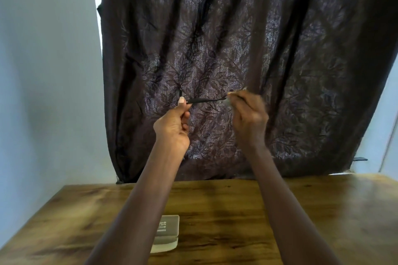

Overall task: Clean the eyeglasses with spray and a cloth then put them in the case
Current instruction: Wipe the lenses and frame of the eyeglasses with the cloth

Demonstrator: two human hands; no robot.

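Both hands are raised high in front of a dark curtain. My left hand pinches one end of the thin dark-framed eyeglasses, which run roughly level toward the right. My right hand is blurred and closed around the other end of the eyeglasses, with a bit of pale cloth showing between its fingers against the frame. The lenses are hard to make out. On the table below, between my forearms, lies a pale grey eyeglass case with dark print on its lid; it is closed. No spray bottle is in view.
A wooden table fills the lower part of the view, its back edge against a dark leaf-patterned curtain. Pale walls stand at the left and far right.
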